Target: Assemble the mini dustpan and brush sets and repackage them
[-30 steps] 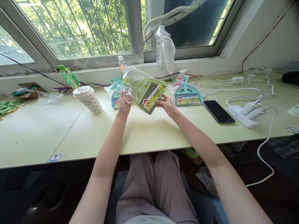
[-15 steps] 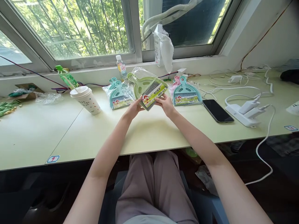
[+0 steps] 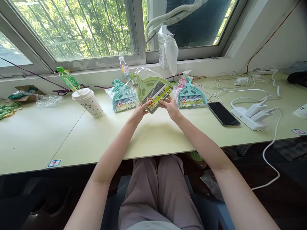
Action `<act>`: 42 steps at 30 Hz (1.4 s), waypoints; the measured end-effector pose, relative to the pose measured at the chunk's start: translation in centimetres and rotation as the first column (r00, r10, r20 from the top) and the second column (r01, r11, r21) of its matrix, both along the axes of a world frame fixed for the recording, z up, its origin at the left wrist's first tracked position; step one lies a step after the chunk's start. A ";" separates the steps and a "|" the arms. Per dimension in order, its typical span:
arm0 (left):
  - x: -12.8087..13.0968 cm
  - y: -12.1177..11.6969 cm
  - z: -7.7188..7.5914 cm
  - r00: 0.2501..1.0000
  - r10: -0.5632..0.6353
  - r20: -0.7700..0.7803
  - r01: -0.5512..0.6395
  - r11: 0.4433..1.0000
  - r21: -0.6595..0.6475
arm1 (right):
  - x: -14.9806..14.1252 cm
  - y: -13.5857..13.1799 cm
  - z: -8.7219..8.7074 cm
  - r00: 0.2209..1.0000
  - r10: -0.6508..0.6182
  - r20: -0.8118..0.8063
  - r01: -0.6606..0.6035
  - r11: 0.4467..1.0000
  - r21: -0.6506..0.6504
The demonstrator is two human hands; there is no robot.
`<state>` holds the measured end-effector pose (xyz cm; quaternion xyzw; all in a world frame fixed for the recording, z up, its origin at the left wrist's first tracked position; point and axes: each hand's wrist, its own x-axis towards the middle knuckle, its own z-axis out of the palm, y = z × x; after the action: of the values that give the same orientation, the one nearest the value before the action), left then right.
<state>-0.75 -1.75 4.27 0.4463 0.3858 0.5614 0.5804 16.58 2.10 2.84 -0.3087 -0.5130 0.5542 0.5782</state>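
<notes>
A green mini dustpan and brush set [image 3: 149,87] in clear plastic wrap is held above the desk, tilted, with a yellow label across its brush. My left hand [image 3: 141,111] grips its lower left edge, the thumb lying on the label. At the lower right edge, my right hand [image 3: 169,106] pinches it between thumb and fingers. Teal wrapped dustpan sets [image 3: 123,97] lie on the desk just left of my hands. To the right are another teal set [image 3: 191,95] and a pink one [image 3: 181,83] partly behind it.
A lidded paper cup [image 3: 88,103] stands on the left, near a green-capped bottle [image 3: 69,79]. A small bottle [image 3: 124,68] is by the window sill. On the right lie a phone [image 3: 223,113] and a white power strip [image 3: 248,118] with cables.
My left thumb has shifted a little up and right over the label. The green set has barely moved, and both hands still hold it.
</notes>
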 end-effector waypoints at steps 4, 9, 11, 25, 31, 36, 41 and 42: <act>0.4 0.2 -0.6 0.998 0.055 0.030 -0.053 0.998 -0.043 | 0.0 0.1 -0.3 1.000 -0.016 0.008 0.016 1.000 0.002; 0.6 0.3 -0.9 0.996 0.056 0.065 -0.053 0.997 -0.052 | -0.1 0.0 -0.3 1.000 -0.023 0.017 0.023 1.000 0.008; 0.7 0.2 -0.7 0.996 0.033 0.088 -0.031 0.999 -0.030 | -0.1 -0.1 -0.1 0.999 -0.029 0.017 0.029 1.000 0.003; 0.6 0.1 -0.4 0.991 0.049 0.125 -0.042 0.997 -0.058 | -0.1 0.0 -0.2 1.000 -0.008 -0.010 0.008 0.999 -0.037; 0.9 -0.4 -0.3 0.996 0.015 0.084 -0.015 1.000 -0.002 | -0.1 0.0 -0.1 1.000 -0.026 0.001 0.026 0.997 -0.066; 1.4 -0.3 -0.3 0.983 0.166 0.084 -0.163 0.986 -0.043 | -0.3 -0.4 0.1 0.999 -0.031 0.005 0.032 0.997 -0.065; 2.2 -0.2 -0.6 0.950 0.297 0.097 -0.294 0.955 -0.038 | -0.4 -0.5 0.0 0.999 -0.035 -0.024 0.033 0.995 -0.096; 2.3 -0.3 -0.6 0.950 0.297 0.096 -0.295 0.955 -0.033 | -0.5 -0.5 0.0 0.999 -0.038 -0.028 0.035 0.995 -0.097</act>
<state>1.52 -2.03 3.66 0.3496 0.4239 0.6600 0.5123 16.11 1.63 2.81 -0.3373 -0.4712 0.5723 0.5802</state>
